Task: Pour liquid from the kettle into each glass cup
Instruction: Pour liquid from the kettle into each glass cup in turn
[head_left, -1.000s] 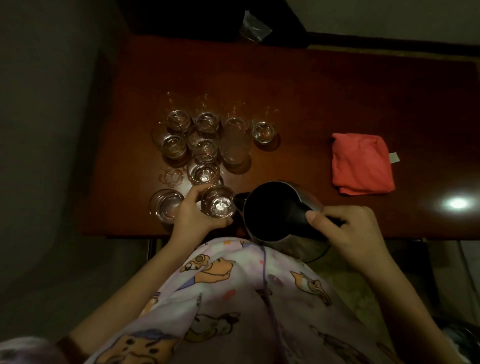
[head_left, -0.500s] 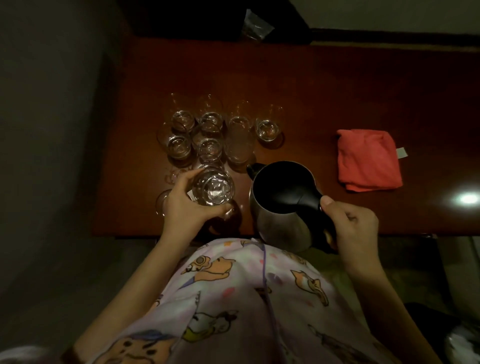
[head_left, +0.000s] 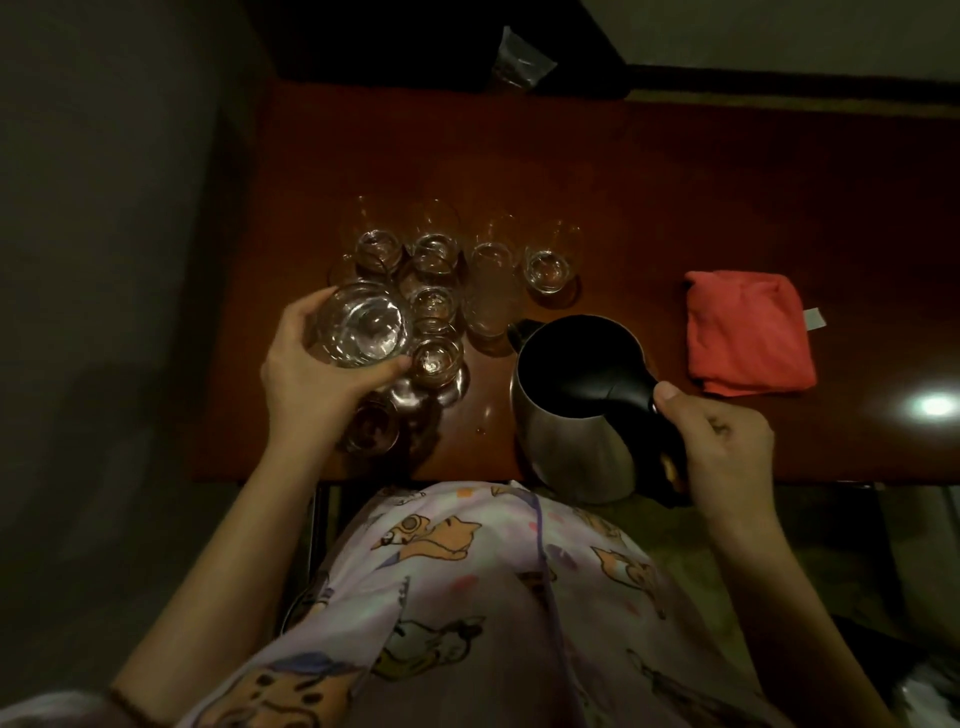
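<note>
While your left hand (head_left: 317, 374) grips a clear round glass cup (head_left: 363, 325) lifted above the cluster, your right hand (head_left: 722, 447) is wrapped around the black handle of the lidless steel kettle (head_left: 576, 410), which is held upright near the front edge of the dark red wooden surface (head_left: 675, 182). No liquid is leaving the spout. The raised cup appears to hold clear liquid, and several of the other small glasses (head_left: 545, 267) glint as though filled, but in this dim light you cannot be sure which remain dry. I judge the pouring partly done. A folded red cloth (head_left: 748, 332) lies well apart on the right.
</note>
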